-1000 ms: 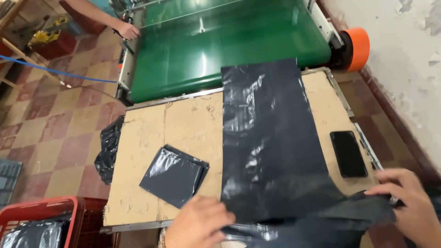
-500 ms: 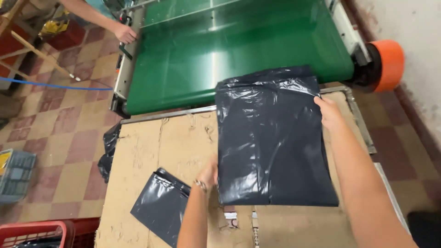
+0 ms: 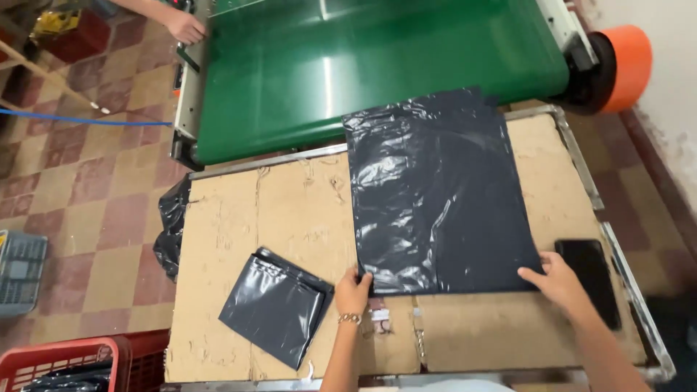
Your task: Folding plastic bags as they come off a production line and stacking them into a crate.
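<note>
A large black plastic bag (image 3: 443, 196) lies flat on the cardboard-covered table (image 3: 290, 218), its far end overlapping the green conveyor belt (image 3: 377, 65). My left hand (image 3: 353, 292) pinches the bag's near left corner. At the near right corner my right hand (image 3: 555, 279) rests on the bag's edge, fingers spread on it. A smaller folded black bag (image 3: 274, 305) lies on the table to the left of my left hand.
A black phone (image 3: 589, 279) lies by the table's right edge. An orange roller (image 3: 624, 65) ends the conveyor at right. Another person's hand (image 3: 185, 27) rests at the conveyor's far left. A red crate (image 3: 65, 359) and grey basket (image 3: 20, 272) stand on the tiled floor.
My right hand came back from the bag's far right corner to its near right corner. The left hand stays at the near left corner. The bag now lies flat.
</note>
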